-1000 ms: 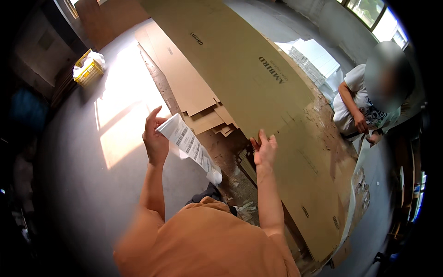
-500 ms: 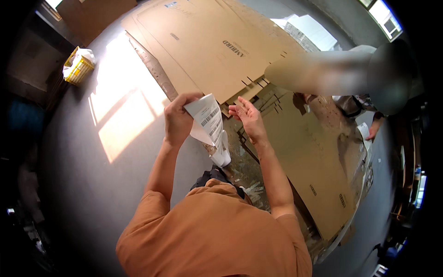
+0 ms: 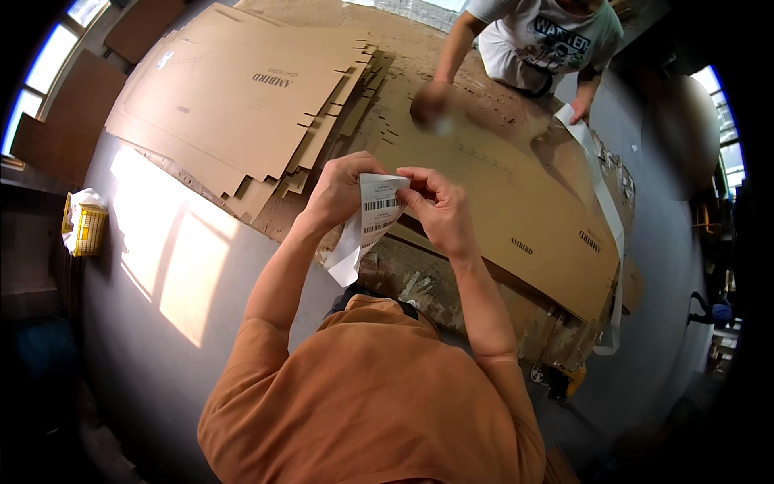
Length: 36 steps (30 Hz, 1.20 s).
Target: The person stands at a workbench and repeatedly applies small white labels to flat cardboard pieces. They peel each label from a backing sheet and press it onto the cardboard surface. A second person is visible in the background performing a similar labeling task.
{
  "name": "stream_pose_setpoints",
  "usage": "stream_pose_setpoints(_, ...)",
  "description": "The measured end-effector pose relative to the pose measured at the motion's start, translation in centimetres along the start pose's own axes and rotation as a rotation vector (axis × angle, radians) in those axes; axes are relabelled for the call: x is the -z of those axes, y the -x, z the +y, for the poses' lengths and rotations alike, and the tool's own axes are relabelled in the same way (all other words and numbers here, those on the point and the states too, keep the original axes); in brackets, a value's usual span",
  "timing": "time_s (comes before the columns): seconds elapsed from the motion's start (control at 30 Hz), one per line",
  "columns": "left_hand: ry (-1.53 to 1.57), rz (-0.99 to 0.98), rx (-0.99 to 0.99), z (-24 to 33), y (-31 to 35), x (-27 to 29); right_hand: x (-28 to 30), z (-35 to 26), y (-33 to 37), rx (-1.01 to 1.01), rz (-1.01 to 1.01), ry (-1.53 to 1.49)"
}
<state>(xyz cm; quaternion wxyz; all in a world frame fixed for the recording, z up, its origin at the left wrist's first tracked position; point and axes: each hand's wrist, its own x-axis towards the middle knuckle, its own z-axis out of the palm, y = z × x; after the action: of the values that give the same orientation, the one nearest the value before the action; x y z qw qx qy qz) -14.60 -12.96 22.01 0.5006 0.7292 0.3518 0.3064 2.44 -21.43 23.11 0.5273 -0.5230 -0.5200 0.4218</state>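
A white strip of barcode labels (image 3: 377,214) hangs in front of me, its lower end folded and dangling above the near edge of the cardboard. My left hand (image 3: 337,194) grips the strip by its upper left side, fingers closed. At its upper right edge, my right hand (image 3: 442,214) pinches the paper between thumb and curled fingers. Beyond my hands lies a stack of flat brown cardboard sheets (image 3: 226,105) with notched edges. A second cardboard stack (image 3: 492,210) lies to the right, partly behind my right hand.
Across the right stack stands a co-worker in a white printed T-shirt (image 3: 548,48), one hand over the cardboard. Their other hand holds a long white label strip (image 3: 606,206) trailing past the stack's right edge. A yellow basket (image 3: 87,230) with a white liner stands on the floor at left.
My right hand has come in from beside the strip and now pinches its upper edge. The view has swung right, bringing the co-worker and the right stack further into sight.
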Motion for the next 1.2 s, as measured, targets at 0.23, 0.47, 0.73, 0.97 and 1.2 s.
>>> stream_pose_setpoints(0.23, -0.185, -0.086, 0.191, -2.1, -0.8, -4.2, 2.5, 2.8, 1.5, 0.152, 0.152, 0.318)
stream_pose_setpoints(0.47, -0.126, -0.076, 0.311, -5.2, -3.5, -6.3, 3.9, 6.1, 0.0, 0.180, 0.212, 0.444)
stream_pose_setpoints(0.73, -0.005, 0.014, 0.393, -10.1, -6.9, -7.0, 8.4, 11.4, -6.2, -0.236, 0.396, 0.006)
stream_pose_setpoints(0.97, -0.014, -0.176, 0.178, -13.9, -10.1, -8.6, 11.8, 23.0, -13.6, -0.483, 0.441, 0.149)
stream_pose_setpoints(1.2, -0.201, -0.179, -0.099, -17.4, -13.2, -10.3, 10.1, 26.0, -16.0, -0.547, 0.527, 0.407)
